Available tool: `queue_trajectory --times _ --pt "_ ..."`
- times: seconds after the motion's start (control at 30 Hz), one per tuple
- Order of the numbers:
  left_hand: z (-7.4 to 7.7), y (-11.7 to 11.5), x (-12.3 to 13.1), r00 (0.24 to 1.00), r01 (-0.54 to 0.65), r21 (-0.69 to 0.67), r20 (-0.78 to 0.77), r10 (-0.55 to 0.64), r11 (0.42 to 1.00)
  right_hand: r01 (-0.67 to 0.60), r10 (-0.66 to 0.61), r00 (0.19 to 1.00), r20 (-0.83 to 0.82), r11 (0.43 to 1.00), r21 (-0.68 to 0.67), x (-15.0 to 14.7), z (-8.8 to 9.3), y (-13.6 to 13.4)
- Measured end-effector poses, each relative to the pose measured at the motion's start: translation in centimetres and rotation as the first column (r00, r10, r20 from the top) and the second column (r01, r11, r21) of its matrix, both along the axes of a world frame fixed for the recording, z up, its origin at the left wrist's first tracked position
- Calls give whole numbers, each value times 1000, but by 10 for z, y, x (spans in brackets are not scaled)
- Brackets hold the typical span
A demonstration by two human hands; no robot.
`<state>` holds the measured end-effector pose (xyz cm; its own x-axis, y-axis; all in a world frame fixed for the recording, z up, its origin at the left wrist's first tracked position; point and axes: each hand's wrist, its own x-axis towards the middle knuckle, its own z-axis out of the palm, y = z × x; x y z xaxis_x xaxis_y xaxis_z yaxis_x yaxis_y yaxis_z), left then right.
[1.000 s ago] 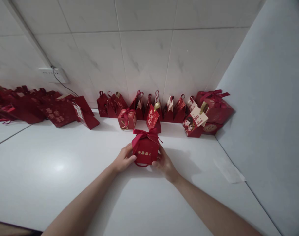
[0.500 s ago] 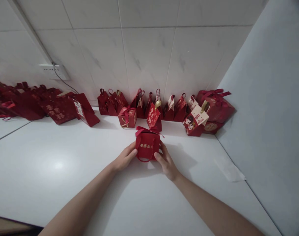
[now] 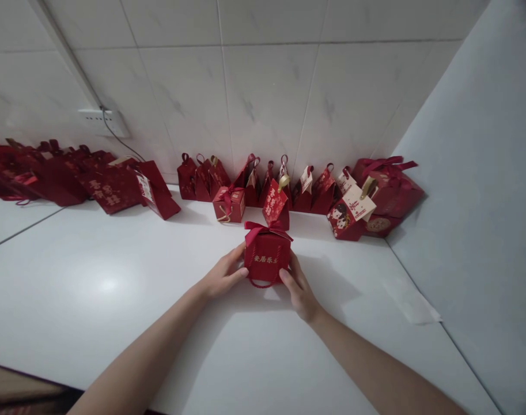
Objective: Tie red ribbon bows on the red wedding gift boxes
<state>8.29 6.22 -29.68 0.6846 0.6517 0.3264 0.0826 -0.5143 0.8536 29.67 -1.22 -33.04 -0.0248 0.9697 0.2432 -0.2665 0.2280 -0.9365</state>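
Note:
Between my two hands is a small red gift box (image 3: 266, 266) with gold lettering, a ribbon bow on top and a rope handle hanging down its front. My left hand (image 3: 226, 272) grips its left side, the thumb at the lower front edge. On the opposite side my right hand (image 3: 301, 291) holds it, thumb against the lower right front. Right behind the box stands a red peaked box (image 3: 275, 203) with a gold loop. Left of that one is a small cube-shaped gift box (image 3: 229, 205) with a bow and a gold cord.
A row of peaked red boxes (image 3: 303, 193) lines the tiled wall. Larger red boxes (image 3: 396, 187) fill the right corner, and several red bags (image 3: 116, 187) stand at the left. A power strip (image 3: 102, 122) hangs on the wall. A whitish sheet (image 3: 418, 305) lies at the right.
The view has shifted slightly, so everything appears a little farther right. Both hands keep hold of the gift box, which looks slightly nearer.

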Motion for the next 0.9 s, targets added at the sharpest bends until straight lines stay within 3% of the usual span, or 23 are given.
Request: queue_trajectory --times 0.27,0.53,0.77,0.9 --pt "-1 2 1 1000 -20 -20 -14 20 1000 -10 10 1000 14 1000 19 2 -1 2" --pt "-5 3 1 994 -42 31 -100 45 999 25 -26 1000 -12 999 -47 3 -3 4" --pt "-7 2 1 992 -109 4 -64 109 994 -103 101 994 -52 993 -48 3 -8 4" --pt "-10 2 0 987 -147 -49 -68 144 988 -108 103 993 -61 991 -76 1 -9 3"
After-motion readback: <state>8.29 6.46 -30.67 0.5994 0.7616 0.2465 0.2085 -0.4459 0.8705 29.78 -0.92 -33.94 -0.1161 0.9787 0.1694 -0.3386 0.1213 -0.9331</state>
